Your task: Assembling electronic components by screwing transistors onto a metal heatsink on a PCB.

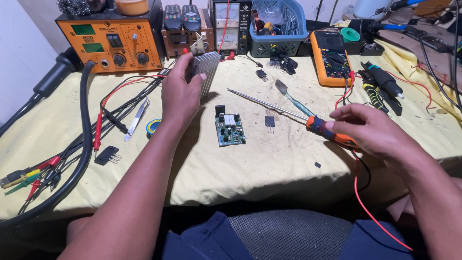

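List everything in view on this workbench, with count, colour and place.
heat sink: 1, silver, finned, held up at centre back
screwdriver: 1, orange and black handle, long shaft pointing left, centre right
circuit board: 1, green, flat at centre
transistor: 1, black, right of the board
multimeter: 1, orange, back right
soldering station: 1, orange, back left
basket: 1, blue-grey, back centre
tweezers: 1, metal, left of centre
test leads: several, red, black, yellow, green, left edge
table cloth: 1, yellow
left hand: holds the heat sink
right hand: holds the screwdriver

cloth (269,159) free, cables (82,144) block L
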